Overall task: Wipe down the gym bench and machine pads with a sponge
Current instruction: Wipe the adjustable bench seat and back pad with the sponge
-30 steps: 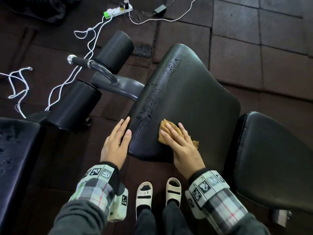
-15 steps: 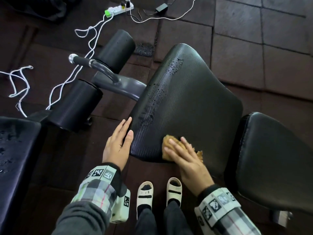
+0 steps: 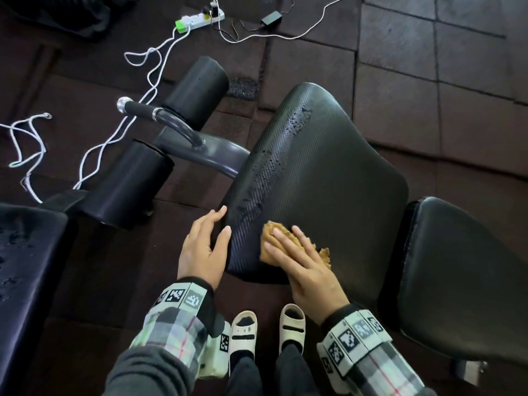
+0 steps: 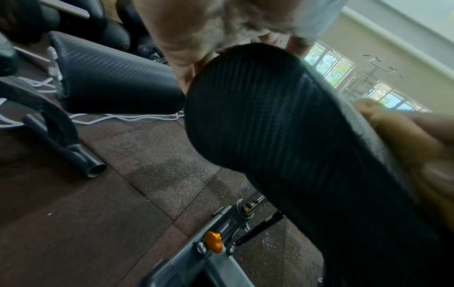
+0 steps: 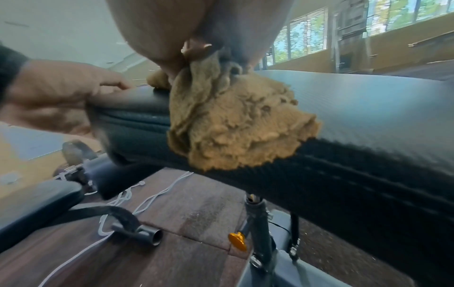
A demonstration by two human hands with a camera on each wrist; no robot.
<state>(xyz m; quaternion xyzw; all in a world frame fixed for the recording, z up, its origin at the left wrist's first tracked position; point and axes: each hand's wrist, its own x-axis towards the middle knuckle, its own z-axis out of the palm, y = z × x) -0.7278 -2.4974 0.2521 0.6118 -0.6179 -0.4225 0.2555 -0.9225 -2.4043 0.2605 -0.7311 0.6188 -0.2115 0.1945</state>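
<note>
A black textured seat pad of the bench tilts away from me, with water droplets along its left side. A brown sponge lies on the pad's near left part. My right hand presses flat on it with straight, spread fingers. From the right wrist view the sponge bulges out under the palm at the pad's near edge. My left hand rests against the pad's left edge, fingers straight along the side and thumb on top.
The bench's back pad adjoins on the right. Two black roller pads and a handle bar stand to the left, and another wet pad sits at far left. White cords and a power strip lie on the floor. My slippered feet stand below.
My right hand has slid the sponge down the pad toward its near edge and slightly left. My left hand has stayed at the pad's left edge.
</note>
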